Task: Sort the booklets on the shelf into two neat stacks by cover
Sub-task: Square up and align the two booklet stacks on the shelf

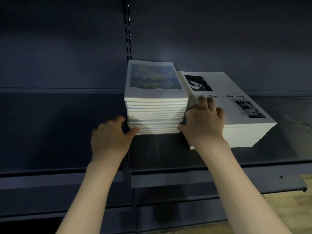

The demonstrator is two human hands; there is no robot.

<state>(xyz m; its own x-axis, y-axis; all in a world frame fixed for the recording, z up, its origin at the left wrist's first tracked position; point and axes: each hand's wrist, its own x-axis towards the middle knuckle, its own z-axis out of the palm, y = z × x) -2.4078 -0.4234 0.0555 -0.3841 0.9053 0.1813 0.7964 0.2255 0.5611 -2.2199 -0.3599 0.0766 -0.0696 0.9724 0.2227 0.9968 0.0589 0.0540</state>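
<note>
Squaring the painted-cover stack (156,105) mid-shelf (67,132) beside the photo-cover stack (236,115), left hand (109,137) curled round its near-left corner, right hand (202,124) clasping its right side, to align edges.

Two bare forearms in view, left hand (109,137) and right hand (205,123). No sleeves, gloves, watch, rings or bands on what shows. Arms uncovered from the bottom of the frame up to the wrists. Nails short, as far as motion blur on the right hand's fingertips (206,99) lets me judge.
</note>
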